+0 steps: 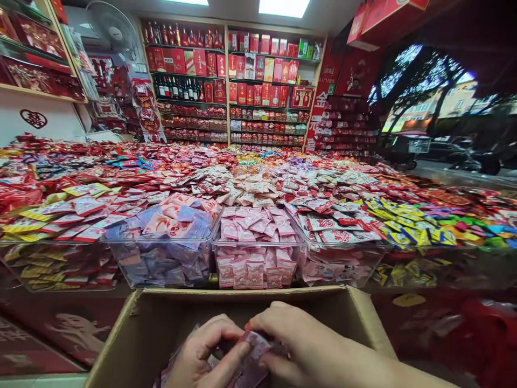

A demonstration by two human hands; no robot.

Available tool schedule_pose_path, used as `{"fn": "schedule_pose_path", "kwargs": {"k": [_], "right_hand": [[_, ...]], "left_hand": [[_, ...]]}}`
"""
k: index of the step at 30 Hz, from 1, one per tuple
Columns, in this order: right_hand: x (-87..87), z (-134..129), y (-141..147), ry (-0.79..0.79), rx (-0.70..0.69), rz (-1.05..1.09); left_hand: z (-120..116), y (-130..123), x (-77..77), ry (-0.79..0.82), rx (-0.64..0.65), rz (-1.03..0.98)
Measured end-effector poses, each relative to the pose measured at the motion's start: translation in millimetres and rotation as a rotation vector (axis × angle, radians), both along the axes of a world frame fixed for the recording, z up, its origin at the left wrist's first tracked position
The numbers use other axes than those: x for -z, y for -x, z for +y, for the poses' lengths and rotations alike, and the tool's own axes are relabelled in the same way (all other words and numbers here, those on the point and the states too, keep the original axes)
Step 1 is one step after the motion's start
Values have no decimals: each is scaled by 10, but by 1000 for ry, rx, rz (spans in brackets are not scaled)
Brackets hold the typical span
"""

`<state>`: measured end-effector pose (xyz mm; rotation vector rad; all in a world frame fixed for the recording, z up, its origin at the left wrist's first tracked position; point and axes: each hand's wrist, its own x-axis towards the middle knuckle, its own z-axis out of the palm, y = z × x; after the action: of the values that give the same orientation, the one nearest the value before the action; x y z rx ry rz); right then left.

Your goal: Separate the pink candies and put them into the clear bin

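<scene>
Both my hands are low in the view, inside an open cardboard box [242, 294]. My left hand [210, 350] pinches a small pinkish-purple candy packet [256, 343] between thumb and fingers. On the packet's other side, my right hand [297, 339] has its fingers closed on the same packet. More pale purple packets show in the box beneath my hands, partly hidden by them. Just beyond the box rim stands a clear plastic bin [258, 245] heaped with small pink packets.
Left of the pink bin is a bin of lilac and peach packets [165, 231]; right of it, one of red and white packets [339, 231]. Yellow-blue packets [407, 223] lie farther right. Behind are shelves of boxes and bottles [226, 81] and a fan [115, 33]; a street shows at right.
</scene>
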<state>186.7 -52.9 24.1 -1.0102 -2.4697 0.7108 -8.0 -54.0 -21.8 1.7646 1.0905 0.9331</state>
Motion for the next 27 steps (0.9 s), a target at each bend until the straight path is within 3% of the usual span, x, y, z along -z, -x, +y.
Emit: {"fn": "schedule_pose_path", "kwargs": {"k": [2, 4, 7, 9, 12, 16, 27], "right_hand": [[-132, 63, -67, -30, 9, 28], [-323, 235, -169, -90, 112, 166], [-608, 637, -321, -210, 386, 321], [-724, 895, -377, -236, 458, 268], [-755, 1121, -380, -147, 376, 85], [-669, 1177, -345, -43, 244, -71], [-670, 1263, -277, 32, 167, -303]], "left_hand": [[8, 1, 37, 110, -59, -162], [32, -6, 96, 210, -93, -255], [83, -23, 194, 216, -90, -192], [106, -35, 243, 195, -81, -140], [112, -47, 283, 185, -87, -107], [100, -44, 300, 178, -70, -58], [126, -42, 297, 168, -39, 40]]}}
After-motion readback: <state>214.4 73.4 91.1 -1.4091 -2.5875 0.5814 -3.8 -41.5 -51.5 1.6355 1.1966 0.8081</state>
